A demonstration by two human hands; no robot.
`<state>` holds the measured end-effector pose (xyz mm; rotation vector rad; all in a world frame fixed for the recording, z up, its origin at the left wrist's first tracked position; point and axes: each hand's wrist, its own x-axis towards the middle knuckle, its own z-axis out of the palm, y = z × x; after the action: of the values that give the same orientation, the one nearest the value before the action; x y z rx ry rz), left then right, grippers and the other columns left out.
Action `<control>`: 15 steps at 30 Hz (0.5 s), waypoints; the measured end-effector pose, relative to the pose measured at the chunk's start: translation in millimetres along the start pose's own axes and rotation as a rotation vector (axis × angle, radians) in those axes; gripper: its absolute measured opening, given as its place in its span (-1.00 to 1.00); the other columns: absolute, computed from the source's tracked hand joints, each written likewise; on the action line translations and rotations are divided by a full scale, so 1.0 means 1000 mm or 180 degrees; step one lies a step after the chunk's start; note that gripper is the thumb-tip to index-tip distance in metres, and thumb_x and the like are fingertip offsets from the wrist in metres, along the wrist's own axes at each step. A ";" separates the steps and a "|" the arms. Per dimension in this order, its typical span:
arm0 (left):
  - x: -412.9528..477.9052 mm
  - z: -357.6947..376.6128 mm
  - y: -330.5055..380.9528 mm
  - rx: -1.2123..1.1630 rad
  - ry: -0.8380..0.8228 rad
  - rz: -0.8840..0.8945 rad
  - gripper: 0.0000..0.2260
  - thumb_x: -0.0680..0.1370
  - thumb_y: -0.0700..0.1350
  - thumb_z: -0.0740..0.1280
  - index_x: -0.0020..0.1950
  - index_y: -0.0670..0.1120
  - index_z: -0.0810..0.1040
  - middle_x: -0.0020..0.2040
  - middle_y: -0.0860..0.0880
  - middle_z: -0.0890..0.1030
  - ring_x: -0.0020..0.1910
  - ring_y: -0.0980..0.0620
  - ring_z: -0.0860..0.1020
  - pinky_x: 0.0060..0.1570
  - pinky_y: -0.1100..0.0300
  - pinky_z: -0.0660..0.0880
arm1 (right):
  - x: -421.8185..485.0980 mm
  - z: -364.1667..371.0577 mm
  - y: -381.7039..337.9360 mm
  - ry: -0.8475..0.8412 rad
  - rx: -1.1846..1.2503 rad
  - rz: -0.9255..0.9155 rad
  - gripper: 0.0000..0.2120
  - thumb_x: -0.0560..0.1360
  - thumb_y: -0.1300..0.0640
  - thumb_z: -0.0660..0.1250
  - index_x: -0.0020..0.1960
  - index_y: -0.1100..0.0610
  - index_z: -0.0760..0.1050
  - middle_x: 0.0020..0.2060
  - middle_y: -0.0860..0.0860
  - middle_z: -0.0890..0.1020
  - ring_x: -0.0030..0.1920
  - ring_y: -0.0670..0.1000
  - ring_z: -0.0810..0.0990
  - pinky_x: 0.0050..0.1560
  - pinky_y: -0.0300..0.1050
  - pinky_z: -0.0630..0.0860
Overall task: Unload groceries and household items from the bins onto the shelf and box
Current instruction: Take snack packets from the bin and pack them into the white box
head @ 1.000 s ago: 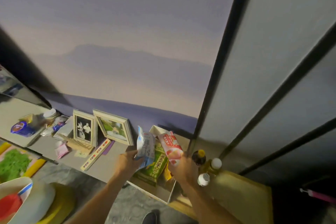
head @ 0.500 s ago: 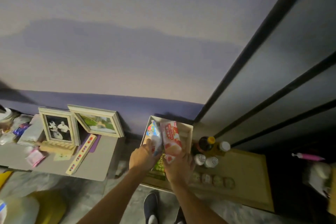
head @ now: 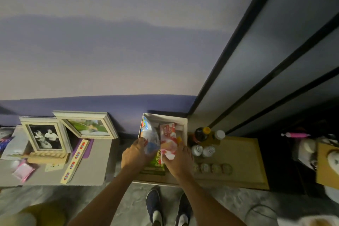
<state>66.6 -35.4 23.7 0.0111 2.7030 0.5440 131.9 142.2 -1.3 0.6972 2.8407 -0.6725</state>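
Note:
An open white box (head: 182,122) stands against the purple wall. My left hand (head: 134,154) grips a blue and white packet (head: 149,138) over the box's left side. My right hand (head: 178,159) grips a red and white packet (head: 167,138) beside it, over the middle of the box. Both packets lean with their tops toward the wall. Beneath them in the box lies a green packet (head: 156,162), partly hidden by my hands.
A low wooden shelf (head: 244,165) to the right carries a dark bottle (head: 200,134), small white bottles (head: 202,150) and a row of round items (head: 212,168). Left, a grey surface (head: 91,167) holds two picture frames (head: 45,136), a long strip and a pink packet (head: 23,170). My shoes (head: 167,205) stand below.
The view has tilted down and shifted right. Both hands have lowered the two packets further into the white box.

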 end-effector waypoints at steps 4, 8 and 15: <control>-0.004 -0.013 0.013 0.0169 0.0129 0.0379 -0.22 0.45 0.57 0.23 0.50 0.11 0.29 0.38 -0.02 0.57 0.16 -0.07 0.67 0.06 -0.02 0.67 | -0.005 -0.038 0.000 0.0054 0.0256 -0.0094 0.10 0.36 -0.53 0.42 0.67 -0.03 0.07 0.57 0.01 0.38 0.50 0.10 0.45 0.40 0.11 0.54; -0.014 -0.038 0.044 0.0064 0.0388 0.0670 -0.16 0.43 0.61 0.21 0.53 0.11 0.23 0.45 -0.03 0.53 0.28 -0.14 0.63 0.19 -0.10 0.63 | -0.011 -0.084 0.013 0.0157 0.0194 -0.0073 0.17 0.39 -0.66 0.22 0.72 0.04 -0.02 0.69 0.06 0.18 0.66 0.14 0.22 0.59 0.15 0.32; -0.030 -0.066 0.126 0.0253 0.0403 0.1176 0.06 0.41 0.67 0.06 0.70 -0.01 0.09 0.70 -0.06 0.18 0.66 -0.16 0.22 0.58 -0.15 0.27 | -0.029 -0.169 0.087 0.0739 0.0411 0.0288 -0.05 0.36 -0.57 0.32 0.57 -0.06 0.26 0.50 -0.01 0.43 0.49 0.09 0.44 0.46 0.15 0.46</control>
<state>61.2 54.7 138.3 0.5222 2.8592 0.5563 193.5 275.8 122.5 0.9780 2.9697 -0.8155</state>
